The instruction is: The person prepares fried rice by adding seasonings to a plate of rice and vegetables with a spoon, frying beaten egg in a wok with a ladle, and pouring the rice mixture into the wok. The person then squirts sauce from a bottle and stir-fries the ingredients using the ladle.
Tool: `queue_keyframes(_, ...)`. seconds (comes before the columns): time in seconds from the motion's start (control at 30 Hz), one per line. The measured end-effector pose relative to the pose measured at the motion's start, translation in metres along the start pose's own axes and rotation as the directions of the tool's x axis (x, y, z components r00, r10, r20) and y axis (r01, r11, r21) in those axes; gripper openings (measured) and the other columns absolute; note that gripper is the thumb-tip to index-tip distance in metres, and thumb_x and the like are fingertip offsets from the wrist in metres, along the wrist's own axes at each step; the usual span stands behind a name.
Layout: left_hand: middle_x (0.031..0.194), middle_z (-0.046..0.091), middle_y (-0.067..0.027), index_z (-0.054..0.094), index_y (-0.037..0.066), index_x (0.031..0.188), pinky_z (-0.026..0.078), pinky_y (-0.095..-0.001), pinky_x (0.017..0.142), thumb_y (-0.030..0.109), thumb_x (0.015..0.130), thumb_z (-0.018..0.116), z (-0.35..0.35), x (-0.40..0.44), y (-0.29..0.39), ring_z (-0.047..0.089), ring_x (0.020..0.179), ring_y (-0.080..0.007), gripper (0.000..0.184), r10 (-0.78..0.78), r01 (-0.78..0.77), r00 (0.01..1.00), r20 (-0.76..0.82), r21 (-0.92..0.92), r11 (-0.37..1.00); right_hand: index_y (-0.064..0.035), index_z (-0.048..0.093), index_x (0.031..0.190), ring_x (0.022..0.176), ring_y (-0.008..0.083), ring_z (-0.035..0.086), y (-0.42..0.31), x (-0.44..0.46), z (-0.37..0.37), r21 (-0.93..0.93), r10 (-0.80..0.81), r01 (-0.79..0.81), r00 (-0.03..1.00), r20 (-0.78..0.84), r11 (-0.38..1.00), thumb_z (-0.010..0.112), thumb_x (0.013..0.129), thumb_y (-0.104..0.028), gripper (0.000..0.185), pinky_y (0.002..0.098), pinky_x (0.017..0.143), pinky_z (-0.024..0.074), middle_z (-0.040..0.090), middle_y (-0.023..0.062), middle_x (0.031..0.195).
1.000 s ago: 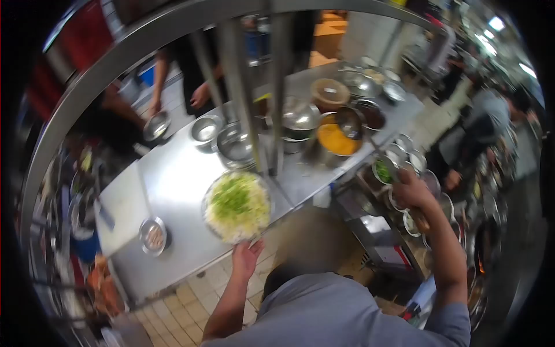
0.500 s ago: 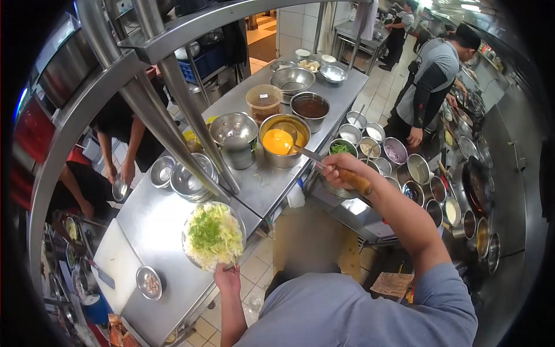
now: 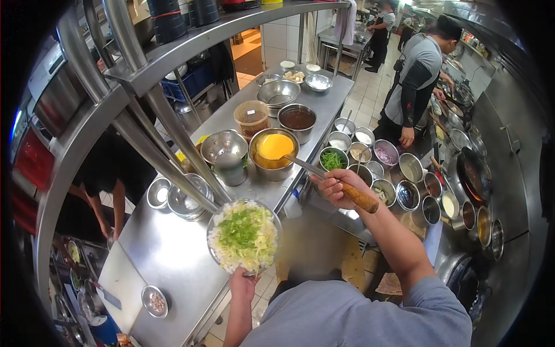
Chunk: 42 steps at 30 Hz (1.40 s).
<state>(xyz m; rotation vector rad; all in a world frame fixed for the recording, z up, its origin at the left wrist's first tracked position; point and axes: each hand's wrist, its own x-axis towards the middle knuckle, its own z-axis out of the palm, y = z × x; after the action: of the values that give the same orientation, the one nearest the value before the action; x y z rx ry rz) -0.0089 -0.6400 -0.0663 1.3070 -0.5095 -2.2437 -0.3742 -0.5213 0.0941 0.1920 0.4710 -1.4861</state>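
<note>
My right hand (image 3: 342, 189) is closed round a ladle (image 3: 358, 197) with a wooden handle. Its bowl is full of yellow-orange liquid and sits at the mouth of a steel pot (image 3: 273, 169). At the lower middle, my left hand (image 3: 243, 283) grips the near rim of a round metal bowl (image 3: 244, 237), heaped with white food and chopped greens. To the left of that bowl, a small bowl (image 3: 155, 301) holds pinkish pieces. A knife (image 3: 108, 296) lies on the white cutting board (image 3: 122, 272).
Steel posts and a curved shelf (image 3: 191, 43) stand over the counter (image 3: 162, 240). Ingredient pots and a wok (image 3: 473, 179) line the right side. A co-worker (image 3: 417, 75) stands at the stoves. Another person's arms (image 3: 110, 211) show at the left.
The ladle's bowl now shows full of yellow-orange liquid at the pot. My left hand and the food bowl have shifted right in view. The camera view has swung too.
</note>
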Motion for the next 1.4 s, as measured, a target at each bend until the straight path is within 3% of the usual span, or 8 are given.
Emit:
queue_keyframes(0.3, 0.09, 0.063, -0.0143, 0.05, -0.001, 0.109, 0.057, -0.0391, 0.054, 0.007, 0.08, 0.049, 0.043, 0.058, -0.006, 0.065, 0.07, -0.0259, 0.03, -0.072, 0.049, 0.989, 0.128, 0.176, 0.983, -0.0019, 0.046, 0.11, 0.05, 0.0041, 0.043, 0.019, -0.002, -0.005, -0.124, -0.1, 0.093, 0.994, -0.048, 0.988, 0.045, 0.093, -0.01, 0.02, 0.019, 0.039, 0.0378, 0.045, -0.0029, 0.067)
queue_keyframes(0.53, 0.09, 0.062, -0.0174, 0.048, -0.003, 0.109, 0.055, -0.0389, 0.051, 0.009, 0.08, 0.047, 0.081, 0.076, -0.004, 0.064, 0.07, -0.0275, 0.031, -0.067, 0.022, 0.987, 0.145, 0.293, 0.956, -0.0049, 0.05, 0.116, 0.05, 0.0058, 0.043, 0.042, -0.054, 0.003, -0.006, -0.079, 0.08, 0.988, 0.134, 0.997, 0.042, 0.095, -0.012, 0.023, 0.0214, 0.043, 0.04, 0.045, -0.0021, 0.07)
queue_keyframes(0.83, 0.085, 0.061, -0.0158, 0.051, -0.002, 0.101, 0.055, -0.0387, 0.048, 0.009, 0.076, 0.049, 0.111, 0.103, -0.05, 0.063, 0.065, -0.027, 0.028, -0.09, -0.057, 0.963, 0.256, 0.514, 0.856, -0.0101, 0.045, 0.126, 0.049, 0.0066, 0.042, 0.121, -0.179, -0.024, 0.101, -0.259, 0.245, 0.953, 0.156, 0.964, 0.042, 0.096, -0.013, 0.031, 0.0222, 0.041, 0.0366, 0.042, -0.0015, 0.07)
queue_keyframes(1.07, 0.102, 0.061, -0.0147, 0.053, 0.003, 0.11, 0.055, -0.0407, 0.06, 0.011, 0.076, 0.047, 0.158, 0.068, -0.154, 0.065, 0.083, -0.0292, 0.035, -0.442, 0.075, 0.847, 0.297, 0.755, 0.651, -0.0101, 0.047, 0.119, 0.049, 0.007, 0.039, 0.207, -0.293, -0.085, 0.223, -0.447, 0.445, 0.893, -0.047, 0.867, 0.045, 0.095, -0.013, 0.024, 0.0226, 0.04, 0.0346, 0.041, -0.0008, 0.07)
queue_keyframes(1.13, 0.112, 0.059, -0.0098, 0.051, 0.006, 0.119, 0.05, -0.0478, 0.076, 0.011, 0.076, 0.046, 0.177, 0.049, -0.192, 0.061, 0.098, -0.0306, 0.043, -0.563, 0.107, 0.769, 0.303, 0.808, 0.58, -0.0105, 0.047, 0.118, 0.049, 0.0071, 0.04, 0.228, -0.338, -0.074, 0.278, -0.541, 0.555, 0.83, -0.131, 0.784, 0.045, 0.095, -0.013, 0.023, 0.0227, 0.041, 0.0346, 0.042, -0.0005, 0.07)
queue_keyframes(1.27, 0.114, 0.058, -0.0101, 0.049, 0.01, 0.123, 0.051, -0.0488, 0.076, 0.009, 0.077, 0.044, 0.241, -0.034, -0.276, 0.06, 0.099, -0.0314, 0.046, -0.725, 0.144, 0.601, 0.337, 0.846, 0.513, -0.0108, 0.046, 0.116, 0.05, 0.0078, 0.042, 0.261, -0.432, -0.066, 0.119, -0.693, 0.734, 0.673, -0.259, 0.668, 0.046, 0.095, -0.013, 0.021, 0.0231, 0.041, 0.035, 0.045, 0.0, 0.07)
queue_keyframes(1.3, 0.115, 0.057, -0.0101, 0.048, 0.009, 0.124, 0.051, -0.0483, 0.076, 0.008, 0.077, 0.045, 0.273, -0.107, -0.276, 0.06, 0.1, -0.0302, 0.047, -0.692, 0.169, 0.677, 0.25, 0.862, 0.477, -0.0104, 0.046, 0.116, 0.05, 0.008, 0.042, 0.246, -0.492, -0.03, 0.063, -0.709, 0.755, 0.638, -0.3, 0.653, 0.046, 0.095, -0.013, 0.021, 0.0232, 0.041, 0.035, 0.045, -0.0003, 0.07)
queue_keyframes(1.4, 0.111, 0.058, -0.0056, 0.05, 0.011, 0.114, 0.049, -0.0407, 0.07, 0.01, 0.081, 0.047, 0.3, -0.131, -0.343, 0.059, 0.093, -0.0239, 0.033, -0.79, 0.187, 0.577, 0.208, 0.908, 0.376, -0.0111, 0.048, 0.115, 0.05, 0.0083, 0.043, 0.277, -0.535, -0.023, 0.077, -0.759, 0.84, 0.52, -0.391, 0.536, 0.048, 0.093, -0.014, 0.022, 0.0234, 0.041, 0.0351, 0.044, -0.0017, 0.07)
